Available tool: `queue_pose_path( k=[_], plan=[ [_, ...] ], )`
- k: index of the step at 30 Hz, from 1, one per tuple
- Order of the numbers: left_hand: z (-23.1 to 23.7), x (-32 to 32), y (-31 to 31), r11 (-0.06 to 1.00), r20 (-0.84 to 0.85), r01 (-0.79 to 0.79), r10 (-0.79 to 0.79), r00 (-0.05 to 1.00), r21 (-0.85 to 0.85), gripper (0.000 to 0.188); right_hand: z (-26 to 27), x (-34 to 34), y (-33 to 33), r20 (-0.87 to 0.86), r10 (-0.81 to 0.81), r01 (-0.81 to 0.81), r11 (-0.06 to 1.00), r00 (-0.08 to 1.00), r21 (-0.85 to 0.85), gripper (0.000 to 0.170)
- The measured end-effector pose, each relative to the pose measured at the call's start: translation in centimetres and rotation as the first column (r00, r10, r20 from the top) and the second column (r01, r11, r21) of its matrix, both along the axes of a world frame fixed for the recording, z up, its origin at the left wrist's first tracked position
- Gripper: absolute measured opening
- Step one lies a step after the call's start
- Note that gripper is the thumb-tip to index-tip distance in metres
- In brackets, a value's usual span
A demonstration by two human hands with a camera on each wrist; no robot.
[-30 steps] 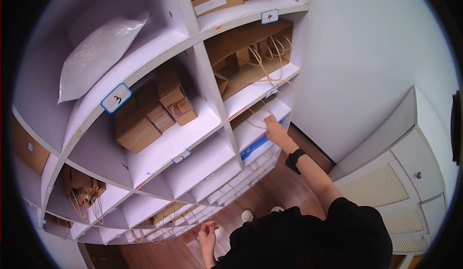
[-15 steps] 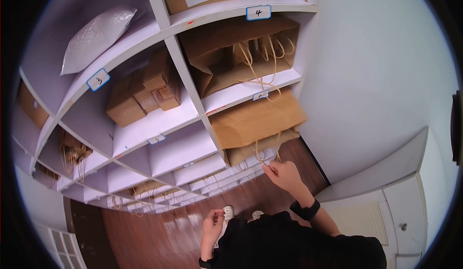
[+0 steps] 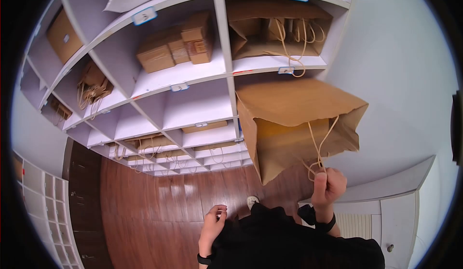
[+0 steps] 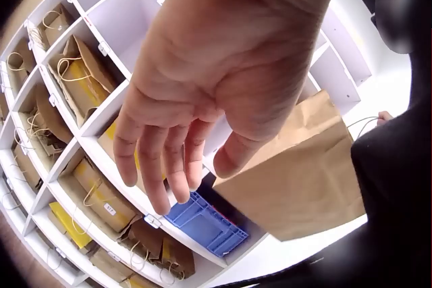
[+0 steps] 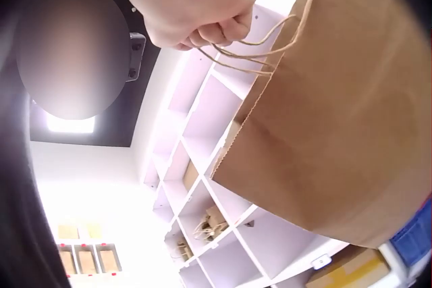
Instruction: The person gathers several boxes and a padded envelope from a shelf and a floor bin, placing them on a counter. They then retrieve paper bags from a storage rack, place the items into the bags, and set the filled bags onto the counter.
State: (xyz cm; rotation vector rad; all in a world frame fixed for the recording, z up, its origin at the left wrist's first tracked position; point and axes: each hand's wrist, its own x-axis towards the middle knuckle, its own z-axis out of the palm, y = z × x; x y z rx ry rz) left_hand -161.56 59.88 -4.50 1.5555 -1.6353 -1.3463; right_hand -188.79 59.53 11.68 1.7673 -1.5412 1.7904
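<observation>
My right hand (image 3: 329, 186) grips the twisted cord handles (image 3: 319, 146) of a large brown paper bag (image 3: 301, 100). In the head view the bag hangs tilted in front of the right shelf column, its mouth facing me, with something yellow inside. The right wrist view has the fingers (image 5: 223, 31) curled round the cords and the bag (image 5: 337, 112) slanting down from them. My left hand (image 3: 213, 221) hangs low by my body, holding nothing. Its fingers (image 4: 156, 166) are loosely bent in the left wrist view, with the bag (image 4: 297, 173) beyond the thumb.
A white shelf unit (image 3: 193, 110) with number labels stands ahead. Its compartments hold cardboard boxes (image 3: 176, 47) and another paper bag (image 3: 279, 33). A blue crate (image 4: 206, 224) sits low. A white cabinet (image 3: 398, 225) and a wall (image 3: 390, 76) are on the right.
The right hand has drawn the paper bag by its handles out of its compartment towards me, and the bag now hangs in front of the shelf. The head view has shifted; the left hand stays low.
</observation>
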Motion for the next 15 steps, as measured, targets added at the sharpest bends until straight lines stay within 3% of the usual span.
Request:
queue_pose_path(
  k=[4,7,8,11,12,15],
  plan=[
    [0.8,3.1,2.2,0.999,0.034,-0.028,0.029,0.999,-0.039,0.016,-0.4,4.9,1.3,0.179,0.044,-0.081,0.976,0.983,0.203,0.033],
    [0.3,7.3,4.7,0.99,0.004,-0.045,0.046,0.999,-0.136,0.018,-2.7,9.7,0.6,0.208,0.05,-0.145,0.87,0.977,0.471,0.031],
    [0.7,8.9,5.8,0.99,0.005,-0.056,0.057,0.998,-0.132,0.019,-3.9,11.5,0.4,0.142,-0.007,-0.077,0.813,0.99,0.578,0.033],
    [3.2,14.3,9.9,0.988,0.026,-0.147,0.149,0.989,-0.053,0.02,-8.8,16.3,0.0,0.09,0.164,-0.18,0.7,0.982,0.691,0.035],
    [3.2,16.4,11.6,0.978,0.009,-0.2,0.201,0.98,-0.056,0.02,-10.0,18.4,0.3,0.09,0.199,-0.196,0.62,0.976,0.76,0.034],
    [1.9,22.5,16.5,0.937,0.007,-0.347,0.347,0.938,-0.03,0.017,-12.1,25.5,2.4,0.081,0.582,-0.434,0.498,0.809,0.751,0.031]
  ],
)
